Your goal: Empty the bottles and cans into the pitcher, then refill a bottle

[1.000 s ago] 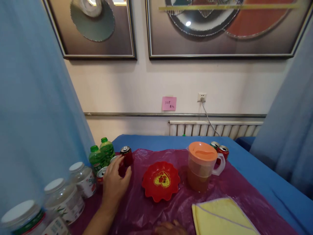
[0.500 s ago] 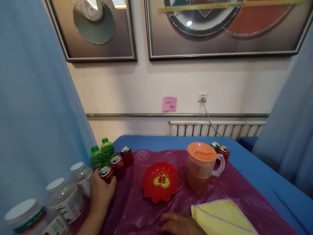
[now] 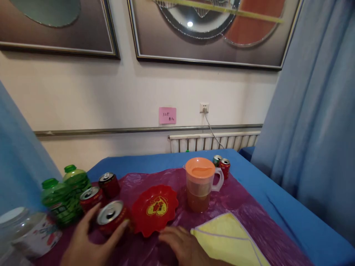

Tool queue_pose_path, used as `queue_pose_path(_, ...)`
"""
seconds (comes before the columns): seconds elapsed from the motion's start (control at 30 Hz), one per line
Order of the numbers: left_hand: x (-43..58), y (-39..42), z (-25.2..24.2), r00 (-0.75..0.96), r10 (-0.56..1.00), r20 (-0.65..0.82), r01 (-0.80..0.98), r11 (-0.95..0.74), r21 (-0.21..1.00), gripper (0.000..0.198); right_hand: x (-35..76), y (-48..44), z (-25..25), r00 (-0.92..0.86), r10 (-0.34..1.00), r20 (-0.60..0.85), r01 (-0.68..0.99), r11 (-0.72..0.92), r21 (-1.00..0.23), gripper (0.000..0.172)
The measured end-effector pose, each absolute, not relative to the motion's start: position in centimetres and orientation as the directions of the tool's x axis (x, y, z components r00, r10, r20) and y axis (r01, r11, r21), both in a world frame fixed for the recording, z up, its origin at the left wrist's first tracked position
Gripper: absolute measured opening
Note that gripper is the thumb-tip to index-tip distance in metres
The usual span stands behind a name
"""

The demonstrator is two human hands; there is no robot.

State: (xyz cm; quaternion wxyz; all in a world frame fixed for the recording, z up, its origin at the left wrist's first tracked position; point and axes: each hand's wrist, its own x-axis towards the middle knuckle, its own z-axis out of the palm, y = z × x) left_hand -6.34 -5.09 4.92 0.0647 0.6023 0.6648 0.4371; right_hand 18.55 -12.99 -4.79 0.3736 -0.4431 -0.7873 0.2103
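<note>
My left hand [image 3: 88, 236] is closed around a red soda can [image 3: 112, 218], thumb on its right side and fingers on its left. The can is upright, its top opening facing me, just left of the red scalloped plate [image 3: 155, 210]. Two more dark red cans, one [image 3: 91, 195] beside my fingers and one [image 3: 109, 184] farther back, stand behind it. My right hand [image 3: 180, 240] hovers or rests low over the purple plastic sheet, fingers stretched out with nothing in them. It is near the plate's front edge and the folded yellow cloth [image 3: 224, 236].
A lidded pitcher [image 3: 199, 184] of brownish liquid stands right of the plate. Two cans [image 3: 225, 168] are behind it. Green bottles [image 3: 59, 201] and a white-lidded jar [image 3: 30, 231] line the left. The purple sheet [image 3: 235, 199] covers part of the blue table [image 3: 266, 207].
My left hand has brought the nearest red can away from the others, toward me and the plate. My right hand has shifted slightly closer to the plate. The view has turned right.
</note>
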Motion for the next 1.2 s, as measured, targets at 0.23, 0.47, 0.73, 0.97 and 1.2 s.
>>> queue_pose_path(0.23, 3.3, -8.3, 6.3, 0.032, 0.889, 0.456, 0.560, -0.394, 0.729, 0.081, 17.8, -11.5, 0.1, -0.033, 0.898, 0.439, 0.397, 0.415, -0.818, 0.104)
queue_pose_path(0.47, 4.4, -7.1, 5.1, 0.187, 0.918, 0.349, 0.338, -0.394, 0.855, 0.085, 19.0, -11.2, 1.9, 0.048, 0.897, 0.439, 0.049, 0.437, -0.898, 0.073)
queue_pose_path(0.73, 2.0, -5.4, 5.7, 0.609, 0.781, 0.141, 0.048, -0.213, 0.976, 0.078, 22.0, -11.5, 1.7, -0.175, 0.946, 0.272, -0.105, 0.257, -0.961, 0.088)
queue_pose_path(0.97, 2.2, -4.6, 5.5, 0.577, 0.781, 0.240, 0.012, -0.302, 0.953, 0.065, 21.4, -12.9, 0.6, -0.188, 0.934, 0.305, -0.138, 0.282, -0.949, 0.077)
queue_pose_path(1.2, 0.2, 0.7, 4.5, 0.166, 0.905, 0.392, 0.313, -0.426, 0.849, 0.067, 29.6, -13.2, -0.1, 0.588, 0.651, 0.479, 0.349, 0.330, -0.877, 0.040)
